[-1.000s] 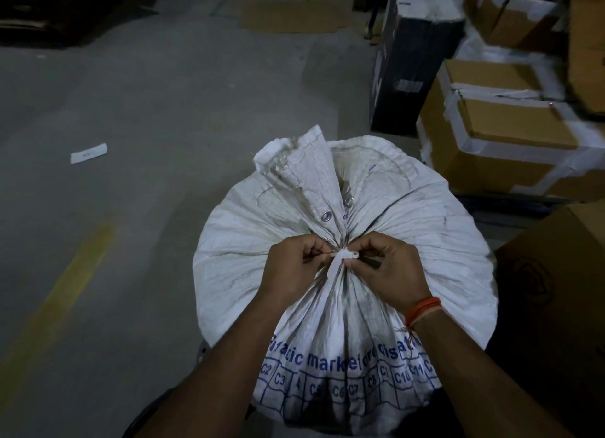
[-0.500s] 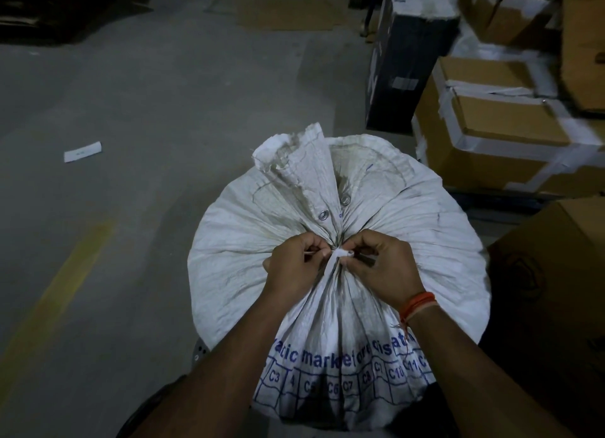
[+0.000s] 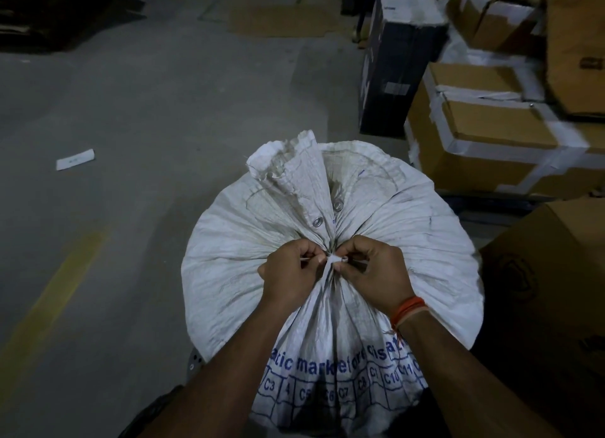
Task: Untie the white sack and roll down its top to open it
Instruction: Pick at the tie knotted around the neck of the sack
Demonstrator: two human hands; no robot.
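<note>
A full white woven sack (image 3: 409,228) with blue print stands upright right in front of me. Its top is bunched into a tight neck, and the loose flap (image 3: 294,172) with two metal eyelets sticks up behind the neck. A thin white tie (image 3: 334,259) wraps the neck. My left hand (image 3: 289,274) pinches one end of the tie on the left side of the neck. My right hand (image 3: 373,270) pinches the tie at the knot on the right side. An orange thread band is on my right wrist.
Taped cardboard boxes (image 3: 491,136) are stacked at the right, with a tall black box (image 3: 393,67) behind them and a brown carton (image 3: 550,290) close at my right. Grey concrete floor spreads to the left, with a yellow line (image 3: 55,290) and a white paper slip (image 3: 75,159).
Both hands stay at the neck of the sack. The fingers have shifted slightly on the tie, and a short end now shows at my left fingertips. The sack has not opened.
</note>
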